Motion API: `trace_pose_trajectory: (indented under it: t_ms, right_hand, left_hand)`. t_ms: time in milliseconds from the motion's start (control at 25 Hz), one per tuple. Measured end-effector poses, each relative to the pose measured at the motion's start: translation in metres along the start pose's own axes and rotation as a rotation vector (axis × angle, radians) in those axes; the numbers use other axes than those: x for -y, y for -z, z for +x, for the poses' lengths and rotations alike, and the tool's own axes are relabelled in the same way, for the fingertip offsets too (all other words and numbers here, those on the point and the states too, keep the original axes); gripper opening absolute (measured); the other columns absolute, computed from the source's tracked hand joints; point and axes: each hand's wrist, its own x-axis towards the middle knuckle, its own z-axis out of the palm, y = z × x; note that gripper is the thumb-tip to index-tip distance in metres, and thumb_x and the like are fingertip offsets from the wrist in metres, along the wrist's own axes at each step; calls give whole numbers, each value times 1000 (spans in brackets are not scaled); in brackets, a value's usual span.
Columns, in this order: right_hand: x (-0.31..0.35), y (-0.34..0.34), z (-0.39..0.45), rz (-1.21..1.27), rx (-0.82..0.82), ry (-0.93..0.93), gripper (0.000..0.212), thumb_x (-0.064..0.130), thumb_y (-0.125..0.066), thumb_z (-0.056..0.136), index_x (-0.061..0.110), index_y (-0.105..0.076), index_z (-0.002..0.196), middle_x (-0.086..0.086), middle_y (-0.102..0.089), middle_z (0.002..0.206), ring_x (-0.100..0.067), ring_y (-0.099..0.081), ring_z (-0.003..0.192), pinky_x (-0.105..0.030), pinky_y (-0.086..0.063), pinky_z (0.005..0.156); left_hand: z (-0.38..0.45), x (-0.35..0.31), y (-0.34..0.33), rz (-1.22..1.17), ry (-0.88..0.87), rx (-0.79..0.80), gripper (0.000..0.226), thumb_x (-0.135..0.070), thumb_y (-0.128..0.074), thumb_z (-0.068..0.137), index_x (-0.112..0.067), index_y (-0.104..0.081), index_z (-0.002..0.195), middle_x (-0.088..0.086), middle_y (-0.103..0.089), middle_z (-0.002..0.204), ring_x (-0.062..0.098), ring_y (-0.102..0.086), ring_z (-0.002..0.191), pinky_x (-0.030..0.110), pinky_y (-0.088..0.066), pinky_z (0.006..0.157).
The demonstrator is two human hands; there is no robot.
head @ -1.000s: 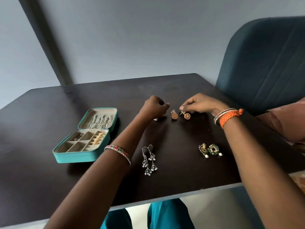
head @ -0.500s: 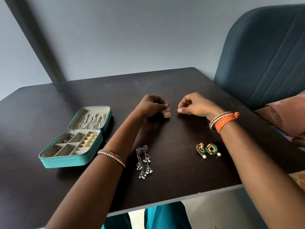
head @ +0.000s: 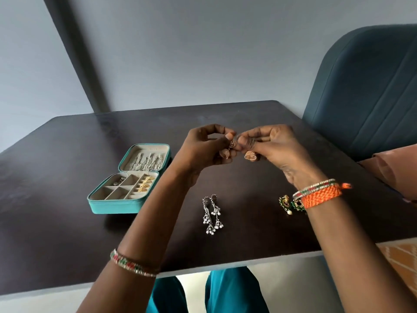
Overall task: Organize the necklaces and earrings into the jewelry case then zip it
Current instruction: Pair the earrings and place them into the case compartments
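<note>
Fingertips of the left hand [head: 203,147] and right hand [head: 268,143] pinch two gold jhumka earrings [head: 228,152] together above the table [head: 67,154] — a slip could drop one, well short of the open jewelry case [head: 117,205] at left.

No readable text, labels, brands, numbers or signs are found, none on the jewelry case [head: 117,203] at 9 o'clock, none on the table [head: 56,233], none on the chair [head: 370,91] at 2 o'clock
</note>
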Motion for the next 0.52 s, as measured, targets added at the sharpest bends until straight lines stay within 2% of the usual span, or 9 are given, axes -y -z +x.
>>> trace_pose_trajectory:
  t_ms: [200,320,520]
  right_hand:
    - [11,-31,-39,101,-55,71,15,14,-71,80,7,-74,92,-2,-74,74,-9,-70,68,-17,-53,58]
    - [14,-46,-61,156,-21,49,19,7,-65,84,3,-70,101,-5,-73,77,-9,-69,70,-20,-55,63]
    - [23,-60,-92,175,47,-7,30,-6,-53,89,6,-65,113,-1,-72,94,-5,-69,78,-17,-55,65]
  left_hand:
    - [-59,-2,5,-129,-87,-91,12,-4,-55,91,-8,-66,91,4,-70,69,10,-66,63,26,-59,71]
    - [-87,0,8,-214,-87,-126,17,2,-51,91,-7,-66,94,3,-72,73,9,-67,66,25,-58,74]
    - [-127,4,13,-318,-67,-162,23,6,-53,88,-5,-65,104,4,-74,79,9,-69,73,23,-56,76]
